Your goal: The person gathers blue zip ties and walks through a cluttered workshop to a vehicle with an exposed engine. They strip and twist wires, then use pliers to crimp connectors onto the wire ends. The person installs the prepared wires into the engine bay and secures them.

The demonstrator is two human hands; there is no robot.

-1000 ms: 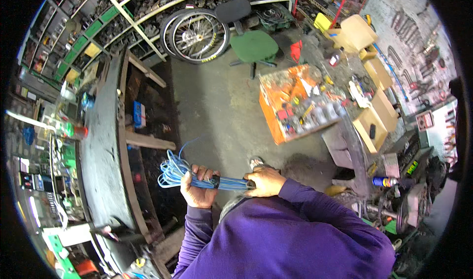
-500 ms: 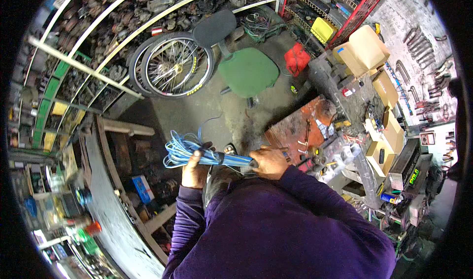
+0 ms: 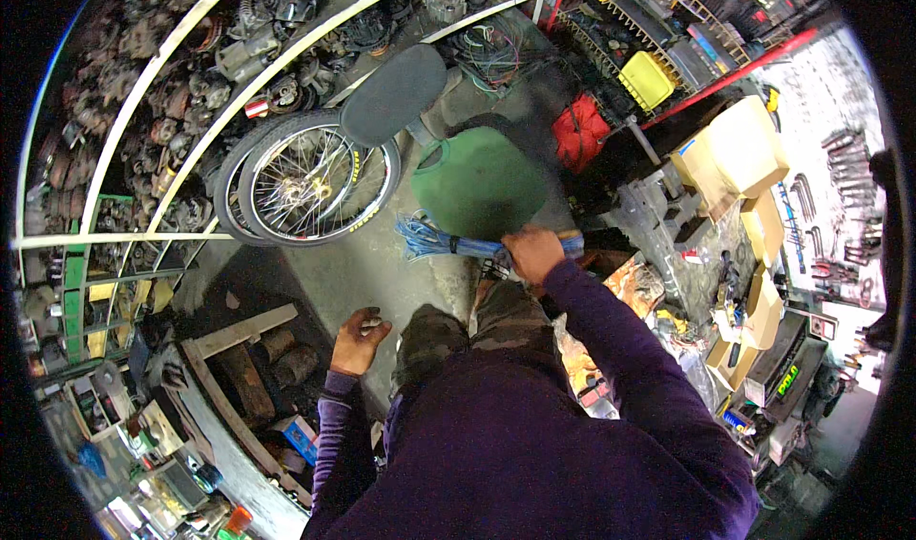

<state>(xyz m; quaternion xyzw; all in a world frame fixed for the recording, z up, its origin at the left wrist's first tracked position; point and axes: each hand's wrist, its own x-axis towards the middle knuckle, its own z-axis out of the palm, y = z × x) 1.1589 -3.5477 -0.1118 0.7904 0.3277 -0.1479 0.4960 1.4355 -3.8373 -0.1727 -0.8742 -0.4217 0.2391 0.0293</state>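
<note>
My right hand (image 3: 534, 254) grips a bundle of blue wires (image 3: 434, 238) around its middle. The bundle lies sideways in front of me, its loose looped end fanning out to the left and a dark band around it near my fingers. Its other end shows on the right side of my fist. Lower and to the left, away from the bundle, my left hand (image 3: 357, 342) has its fingers curled in; a small pale spot shows at the fingertips, too small to name. Just beyond the bundle stands a chair with a green seat (image 3: 482, 182) and a dark backrest (image 3: 393, 93).
Bicycle wheels (image 3: 315, 182) lean by the parts-filled racks at left. A red bag (image 3: 579, 132) sits right of the chair. Along the right runs a cluttered bench with open cardboard boxes (image 3: 735, 149). A wooden frame (image 3: 239, 335) stands at lower left.
My left hand has let go of the wire bundle and moved down and away. My right hand has carried the bundle forward and right, toward the chair. My view has shifted.
</note>
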